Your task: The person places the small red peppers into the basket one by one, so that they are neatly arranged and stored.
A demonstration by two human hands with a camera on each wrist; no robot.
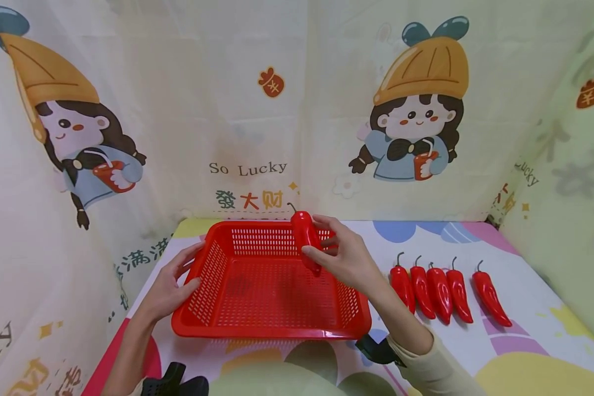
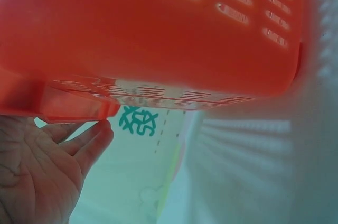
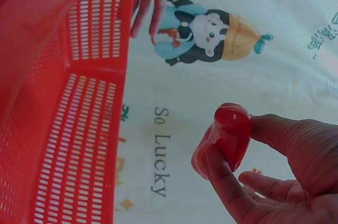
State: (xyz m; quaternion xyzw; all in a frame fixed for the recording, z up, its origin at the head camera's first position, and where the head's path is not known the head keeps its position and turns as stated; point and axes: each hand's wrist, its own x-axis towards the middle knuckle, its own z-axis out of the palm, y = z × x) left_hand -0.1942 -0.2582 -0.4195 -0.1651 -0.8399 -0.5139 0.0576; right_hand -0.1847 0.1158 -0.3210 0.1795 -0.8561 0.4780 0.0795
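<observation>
A red plastic basket (image 1: 277,294) with slotted walls stands on the table. My left hand (image 1: 170,286) holds its left rim, thumb over the edge and fingers along the outer side; the left wrist view shows that hand's fingertips (image 2: 105,128) right at the rim. Above the basket's far right part, my right hand (image 1: 344,253) pinches a glossy red chili pepper (image 1: 304,234) between thumb and fingers, stem up. From the right wrist, the pepper's rounded tip (image 3: 232,121) shows between thumb and fingers. Inside, the basket shows only its bare slotted floor.
Several more red chili peppers (image 1: 439,294) lie in a row right of the basket, stems away from me, one (image 1: 491,294) set apart. The table carries a colourful printed cloth (image 1: 520,344). A printed curtain (image 1: 178,110) rises behind and at both sides.
</observation>
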